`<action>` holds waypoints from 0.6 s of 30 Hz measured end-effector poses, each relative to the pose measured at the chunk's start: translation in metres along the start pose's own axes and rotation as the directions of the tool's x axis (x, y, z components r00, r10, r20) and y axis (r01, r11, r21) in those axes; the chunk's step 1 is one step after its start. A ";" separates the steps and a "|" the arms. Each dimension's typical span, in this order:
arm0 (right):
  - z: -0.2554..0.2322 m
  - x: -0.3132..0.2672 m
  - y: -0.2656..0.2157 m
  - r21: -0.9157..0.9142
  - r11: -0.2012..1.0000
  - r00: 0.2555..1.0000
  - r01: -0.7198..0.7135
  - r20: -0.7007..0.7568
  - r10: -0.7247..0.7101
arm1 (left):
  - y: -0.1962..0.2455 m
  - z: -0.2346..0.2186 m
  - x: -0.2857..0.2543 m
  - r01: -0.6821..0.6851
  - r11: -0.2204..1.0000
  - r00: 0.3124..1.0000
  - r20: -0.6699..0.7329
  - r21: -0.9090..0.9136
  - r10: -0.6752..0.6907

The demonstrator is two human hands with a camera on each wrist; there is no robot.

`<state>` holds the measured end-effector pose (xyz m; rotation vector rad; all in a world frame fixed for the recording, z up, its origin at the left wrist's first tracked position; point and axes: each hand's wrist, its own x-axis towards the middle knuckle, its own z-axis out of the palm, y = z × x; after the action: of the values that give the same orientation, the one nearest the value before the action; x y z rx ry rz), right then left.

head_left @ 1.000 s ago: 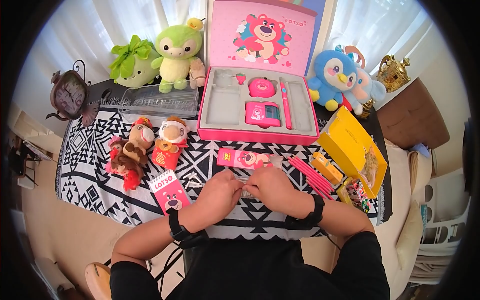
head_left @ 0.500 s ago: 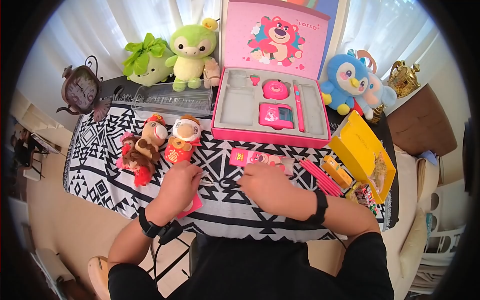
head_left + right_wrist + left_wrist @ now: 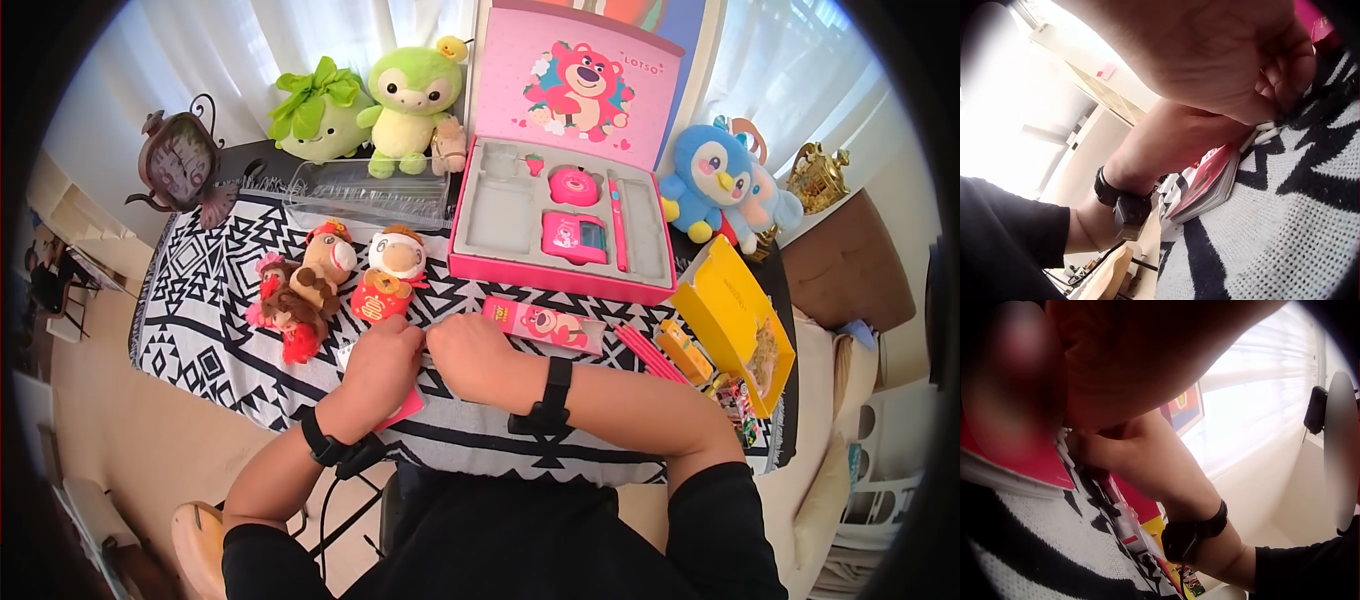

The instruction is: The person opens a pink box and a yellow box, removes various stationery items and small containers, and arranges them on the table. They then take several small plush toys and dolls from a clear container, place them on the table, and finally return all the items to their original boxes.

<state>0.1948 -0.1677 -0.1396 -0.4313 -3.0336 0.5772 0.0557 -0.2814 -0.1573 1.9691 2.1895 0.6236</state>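
My left hand [image 3: 385, 362] is bent down over a pink spiral notepad [image 3: 404, 412], covering most of it. Close beside it is my right hand [image 3: 468, 358], knuckles up, its fingertips near the left hand's. In the right wrist view several small white sticks [image 3: 1265, 134] lie on the patterned cloth right below the fingertips, next to the notepad [image 3: 1207, 181]. The right fingers [image 3: 1294, 72] are curled down toward the cloth, with something dark under them. The left fingertips are hidden, and I cannot tell what either hand holds.
Behind the hands lie plush toys [image 3: 392, 275] and a flat pink pack [image 3: 543, 325]. An opened pink gift box [image 3: 560, 280] stands at the back. To the right are pink pencils [image 3: 650, 354], an orange box [image 3: 685, 352] and a yellow box [image 3: 735, 320]. A clear tray [image 3: 370, 190] sits back left.
Both hands were together at the table's front middle, then parted as the left moved left over the notepad. Now the right hand has moved left to join it. The head view has shifted.
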 end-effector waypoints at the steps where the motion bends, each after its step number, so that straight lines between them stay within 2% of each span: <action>1: 0.001 0.001 -0.001 -0.017 1.000 1.000 -0.021 -0.003 0.021 | 0.000 0.001 0.001 -0.001 1.000 1.000 0.024 0.011 0.001; 6: 0.001 0.002 0.006 -0.024 0.998 0.998 -0.056 0.006 0.056 | 0.001 -0.001 0.004 0.006 0.999 0.999 0.054 0.053 -0.009; 9: -0.009 -0.013 0.019 0.035 0.998 0.999 -0.043 -0.030 0.044 | 0.008 -0.010 0.002 0.043 0.999 0.999 0.024 -0.021 -0.042; 11: -0.028 -0.029 0.027 0.148 0.988 0.991 -0.039 -0.119 0.057 | 0.017 -0.018 0.003 0.068 0.977 0.996 -0.034 -0.203 -0.076; 12: -0.031 -0.038 0.031 0.149 0.985 0.985 -0.088 -0.132 0.108 | 0.022 -0.017 0.004 0.063 0.976 0.997 -0.033 -0.209 -0.072; 14: -0.041 -0.057 0.038 0.214 0.973 0.976 -0.091 -0.175 0.129 | 0.036 -0.012 0.005 0.055 0.889 0.998 0.013 -0.455 -0.055; 15: -0.046 -0.066 0.041 0.280 0.956 0.965 -0.084 -0.218 0.149 | 0.043 -0.007 0.006 0.053 0.889 0.999 0.015 -0.456 -0.052; 17: -0.051 -0.080 0.048 0.251 0.965 0.972 -0.070 -0.201 0.123 | 0.062 0.007 0.011 0.012 0.859 0.998 0.065 -0.512 0.025; 18: -0.046 -0.087 0.055 0.229 0.973 0.977 -0.020 -0.200 0.067 | 0.071 0.010 0.015 0.023 0.854 0.994 0.102 -0.520 0.035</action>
<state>0.2961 -0.1259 -0.1147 -0.5128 -2.7277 0.8141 0.1229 -0.2599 -0.1360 1.6726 1.7071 0.9661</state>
